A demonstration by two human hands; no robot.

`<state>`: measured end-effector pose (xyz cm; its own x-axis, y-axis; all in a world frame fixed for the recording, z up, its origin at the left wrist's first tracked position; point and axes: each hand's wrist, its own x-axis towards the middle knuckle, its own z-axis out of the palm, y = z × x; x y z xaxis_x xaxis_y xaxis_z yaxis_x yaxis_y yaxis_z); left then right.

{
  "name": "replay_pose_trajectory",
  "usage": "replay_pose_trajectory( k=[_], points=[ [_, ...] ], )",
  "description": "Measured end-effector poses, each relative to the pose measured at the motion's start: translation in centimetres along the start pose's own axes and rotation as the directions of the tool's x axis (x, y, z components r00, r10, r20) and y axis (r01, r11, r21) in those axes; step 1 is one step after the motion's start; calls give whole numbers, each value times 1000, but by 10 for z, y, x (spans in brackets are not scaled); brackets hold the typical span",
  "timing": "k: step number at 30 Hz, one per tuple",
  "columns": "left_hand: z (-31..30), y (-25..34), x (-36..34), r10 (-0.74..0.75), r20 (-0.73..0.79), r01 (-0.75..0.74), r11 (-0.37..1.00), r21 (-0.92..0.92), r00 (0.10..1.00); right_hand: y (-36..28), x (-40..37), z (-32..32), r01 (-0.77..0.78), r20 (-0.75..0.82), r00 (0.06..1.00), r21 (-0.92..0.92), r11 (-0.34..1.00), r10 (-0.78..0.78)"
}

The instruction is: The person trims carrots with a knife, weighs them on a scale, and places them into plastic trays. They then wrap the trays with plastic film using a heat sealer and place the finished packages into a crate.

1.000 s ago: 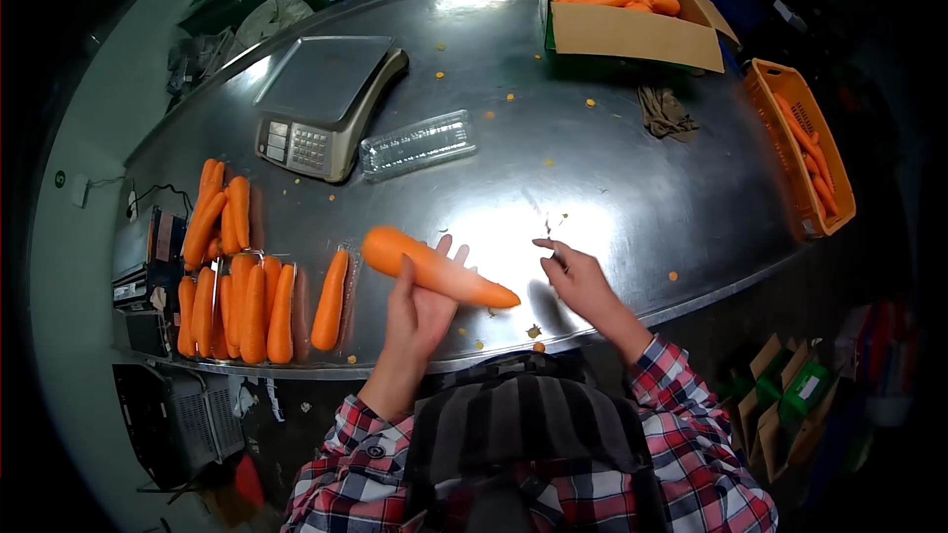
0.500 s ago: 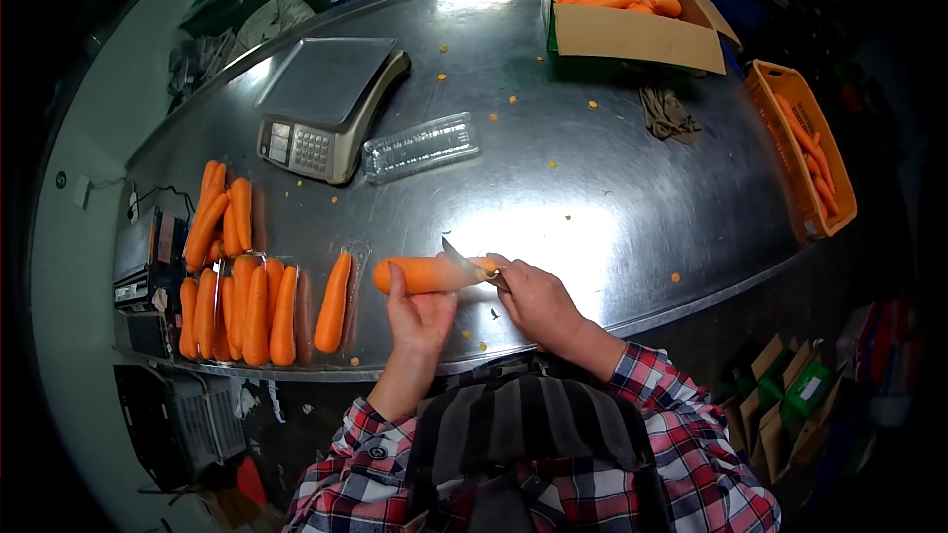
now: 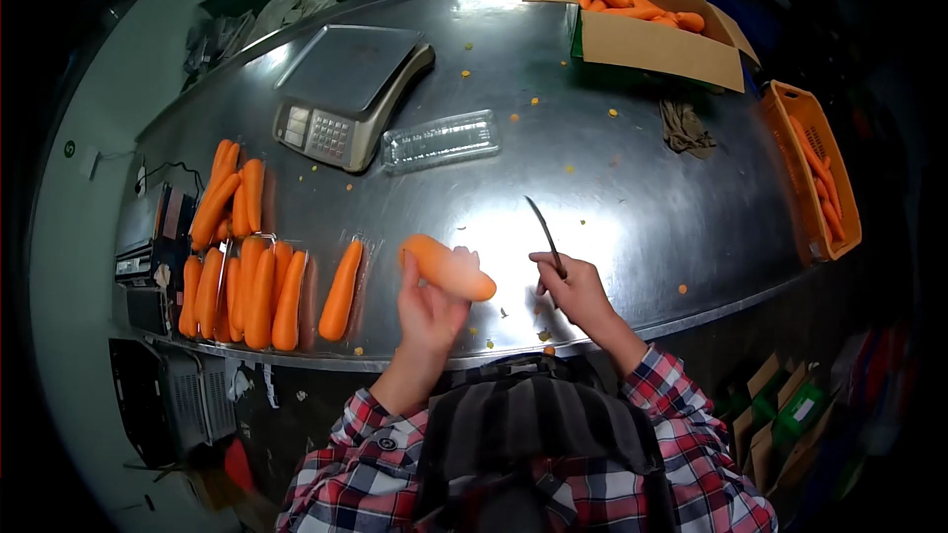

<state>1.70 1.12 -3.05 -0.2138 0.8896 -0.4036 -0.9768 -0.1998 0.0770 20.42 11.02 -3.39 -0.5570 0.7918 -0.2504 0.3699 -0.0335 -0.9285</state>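
My left hand (image 3: 432, 316) holds a thick orange carrot (image 3: 446, 267) above the metal table (image 3: 494, 199), near its front edge. The carrot slants down to the right. To its right, my right hand (image 3: 581, 296) grips a thin dark knife (image 3: 545, 227), blade pointing up and away, apart from the carrot. One carrot (image 3: 342, 290) lies in a clear tray left of my left hand. Farther left are several carrots (image 3: 260, 294) in clear trays. Small carrot bits (image 3: 544, 336) are scattered on the table.
A scale (image 3: 348, 89) stands at the back left beside an empty clear plastic tray (image 3: 440, 142). A cardboard box (image 3: 662, 47) of carrots is at the back. A crumpled cloth (image 3: 685, 128) lies near an orange crate (image 3: 783, 173) with carrots at the right.
The knife has come away from the carrot, and my right hand has moved right with it. The carrot's right end has tilted down. The camera view has shifted slightly.
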Motion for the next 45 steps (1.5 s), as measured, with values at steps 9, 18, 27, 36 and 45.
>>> replay_pose_trajectory(
  k=[9, 18, 27, 36, 45],
  points=[
    [2, -3, 6, 57, 199, -63, 998, 25, 978, -58, -20, 6, -113, 236, 972, 409, 905, 14],
    [12, 33, 10, 127, 259, -201, 938, 282, 957, -16, -23, 2, 483, -3, 873, -126, 867, -487],
    [19, 28, -2, 162, 306, -271, 894, 357, 938, -8, -25, 1, 317, -79, 947, 80, 945, -312],
    [41, 16, -26, 134, 408, -370, 726, 580, 903, -1, -19, 2, -19, 37, 999, 394, 919, 5],
    [41, 15, -33, 204, 350, -391, 668, 633, 914, 8, -9, 2, -164, 184, 975, 220, 962, 124]
  ],
)
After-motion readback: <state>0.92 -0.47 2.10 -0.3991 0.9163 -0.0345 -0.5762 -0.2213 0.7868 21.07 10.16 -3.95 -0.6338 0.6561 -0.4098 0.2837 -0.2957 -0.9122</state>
